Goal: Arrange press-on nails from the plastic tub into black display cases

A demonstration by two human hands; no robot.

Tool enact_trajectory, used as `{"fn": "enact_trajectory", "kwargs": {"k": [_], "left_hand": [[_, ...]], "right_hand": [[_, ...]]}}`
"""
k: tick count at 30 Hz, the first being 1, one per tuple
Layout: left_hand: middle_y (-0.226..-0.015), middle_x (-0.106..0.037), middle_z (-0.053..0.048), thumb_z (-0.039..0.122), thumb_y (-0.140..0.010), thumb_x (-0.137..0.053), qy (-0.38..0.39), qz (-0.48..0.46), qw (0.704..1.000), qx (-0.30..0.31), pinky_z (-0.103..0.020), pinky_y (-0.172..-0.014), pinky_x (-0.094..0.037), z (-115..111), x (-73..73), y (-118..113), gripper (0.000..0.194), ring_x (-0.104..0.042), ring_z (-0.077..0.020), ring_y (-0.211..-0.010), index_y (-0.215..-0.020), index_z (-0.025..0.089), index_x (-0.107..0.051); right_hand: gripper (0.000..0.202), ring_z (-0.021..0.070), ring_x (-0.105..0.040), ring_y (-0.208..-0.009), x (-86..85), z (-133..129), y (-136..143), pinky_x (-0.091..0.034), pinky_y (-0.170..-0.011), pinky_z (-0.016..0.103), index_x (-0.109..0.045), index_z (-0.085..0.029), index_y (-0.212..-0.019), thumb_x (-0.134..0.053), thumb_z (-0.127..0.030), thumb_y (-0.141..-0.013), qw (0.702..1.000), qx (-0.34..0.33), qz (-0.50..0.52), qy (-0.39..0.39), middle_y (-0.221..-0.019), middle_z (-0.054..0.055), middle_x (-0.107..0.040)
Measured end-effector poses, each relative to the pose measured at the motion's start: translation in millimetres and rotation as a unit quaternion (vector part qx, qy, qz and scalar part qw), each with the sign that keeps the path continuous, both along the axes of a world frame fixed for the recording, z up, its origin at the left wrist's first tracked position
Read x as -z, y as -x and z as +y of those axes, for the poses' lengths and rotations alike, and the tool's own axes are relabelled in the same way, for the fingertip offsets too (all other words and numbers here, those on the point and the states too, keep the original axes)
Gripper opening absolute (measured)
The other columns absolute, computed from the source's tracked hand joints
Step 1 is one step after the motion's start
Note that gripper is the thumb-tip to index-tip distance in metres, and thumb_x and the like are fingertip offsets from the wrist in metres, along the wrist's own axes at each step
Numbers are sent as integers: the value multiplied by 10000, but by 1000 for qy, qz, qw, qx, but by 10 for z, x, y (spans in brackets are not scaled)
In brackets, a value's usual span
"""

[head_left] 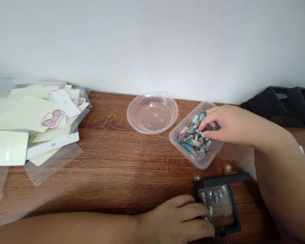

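Observation:
My right hand (pixel 218 123) reaches into a clear rectangular tub (pixel 176 140) full of teal, pink and clear press-on nails (pixel 193 142). Its thumb and index finger are pinched at a teal nail (pixel 200 133) on top of the pile. My left hand (pixel 181 218) lies on the left edge of a black-framed case (pixel 235 215), fingers bent over it. Inside the case several clear, silvery nails (pixel 216 196) stand in a row, with more partly hidden beside my left fingertips. Whether the left fingers hold anything is hidden.
A round clear dish (pixel 152 115) stands left of the tub. Cream cards (pixel 22 112) with pink bows and plastic sleeves are heaped at the left. Black trays (pixel 282 101) stand at the right. Two loose nails, one with a star (pixel 197 178), one with a moon (pixel 228 168), lie near the case.

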State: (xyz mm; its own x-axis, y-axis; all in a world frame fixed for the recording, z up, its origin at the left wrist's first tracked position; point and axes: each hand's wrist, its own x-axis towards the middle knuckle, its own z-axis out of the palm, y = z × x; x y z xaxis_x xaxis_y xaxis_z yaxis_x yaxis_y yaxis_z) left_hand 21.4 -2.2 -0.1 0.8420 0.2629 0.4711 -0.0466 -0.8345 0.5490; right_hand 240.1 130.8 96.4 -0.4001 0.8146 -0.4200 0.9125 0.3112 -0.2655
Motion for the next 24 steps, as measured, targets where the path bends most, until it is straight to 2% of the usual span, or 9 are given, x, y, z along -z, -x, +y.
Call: {"fn": "enact_trajectory", "kwargs": {"k": [6,13,19,24], "left_hand": [[-1004,-750,51,263,-1045,-462,6,-12,1000,-9,-263,-889,-483,27,-33,-17,230,-636,-127,-1052,-1015,241,-689],[-1048,-746,60,260,-1058,-402,5,-20,1000,-3,-290,-883,-497,-3,-39,-11,304,-618,-145,-1074,-1013,225,-700],[-1099,-728,70,242,-1025,-503,-10,11,1000,12,-309,-890,-502,-20,14,4,207,-601,-160,-1114,-1060,243,-707],[-1082,-729,74,252,-1004,-556,-10,10,1000,9,-298,-899,-490,-1,8,5,159,-606,-157,-1086,-1047,247,-709]], "right_hand": [[249,175,-618,-741,54,-60,96,-380,-611,305,-783,-309,-986,-658,-330,-771,1000,-5,-13,12,-952,6,-747],[191,123,-511,-630,47,-10,88,-307,-574,291,-739,-257,-812,-584,-176,-735,1000,-13,-13,-6,-750,-22,-661],[102,113,-430,-540,-64,-19,-5,-255,-541,296,-676,-233,-830,-581,-253,-800,998,30,-48,-31,-660,-26,-597],[96,110,-441,-553,-99,-64,-2,-268,-536,285,-645,-236,-872,-607,-297,-809,998,-3,-36,-52,-715,-26,-603]]}}
